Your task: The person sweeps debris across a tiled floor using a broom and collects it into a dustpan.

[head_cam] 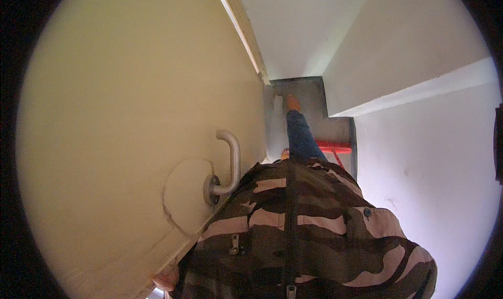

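Note:
A cream-coloured door stands close on my left, with a metal lever handle on a round dark rose. A worn, curved mark runs around the handle. Down at the lower left, part of my left hand shows against the door's edge. Most of that hand is hidden behind my camouflage jacket, so how its fingers are set cannot be told. My right hand is out of view. Below me are my leg in blue jeans and one foot on the grey floor.
A red broom or squeegee lies low beside my leg, near the white wall. The wall juts out in a corner ahead on the right. A small whitish object is on the grey floor by my foot.

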### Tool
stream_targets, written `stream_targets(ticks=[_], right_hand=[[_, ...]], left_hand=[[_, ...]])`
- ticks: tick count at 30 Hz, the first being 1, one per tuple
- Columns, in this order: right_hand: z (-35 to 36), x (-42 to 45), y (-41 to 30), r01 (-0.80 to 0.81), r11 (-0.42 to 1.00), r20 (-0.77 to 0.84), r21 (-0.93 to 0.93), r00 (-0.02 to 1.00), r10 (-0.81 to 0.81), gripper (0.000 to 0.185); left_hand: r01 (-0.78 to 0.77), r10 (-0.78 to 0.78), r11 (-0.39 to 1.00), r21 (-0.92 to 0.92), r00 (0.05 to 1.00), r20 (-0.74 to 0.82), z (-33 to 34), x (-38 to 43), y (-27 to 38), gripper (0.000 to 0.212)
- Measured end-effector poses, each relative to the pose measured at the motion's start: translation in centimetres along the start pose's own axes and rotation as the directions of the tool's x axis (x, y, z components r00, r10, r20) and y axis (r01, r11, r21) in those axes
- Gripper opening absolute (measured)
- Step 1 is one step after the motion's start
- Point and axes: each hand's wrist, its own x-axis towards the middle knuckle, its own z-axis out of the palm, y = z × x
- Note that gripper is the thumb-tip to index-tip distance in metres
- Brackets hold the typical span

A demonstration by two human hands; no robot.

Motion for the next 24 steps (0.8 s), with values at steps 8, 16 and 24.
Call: stream_targets(ticks=[8, 16, 24], right_hand=[[0.0, 3.9, -0.7, 0.026, 0.99, -0.003, -0.14, 1.0, -0.027, 0.05], [-3.5, -0.5, 0.2, -0.003, 0.988, -0.012, -0.155, 1.0, 0.001, 0.051], [-7.9, -6.3, 0.6, 0.008, 1.0, 0.059, -0.015, 0.998, -0.007, 0.051]], left_hand=[[0.026, -0.024, 0.997, 0.067, 0.999, -0.026, -1.2, -1.2, -0.7, 0.067], [0.025, -0.024, 0.994, 0.102, 1.0, -0.009, -0.4, -1.0, -2.1, 0.069], [-0.014, 0.012, 0.991, 0.134, 1.0, 0.014, -0.3, -1.0, -2.5, 0.073]])
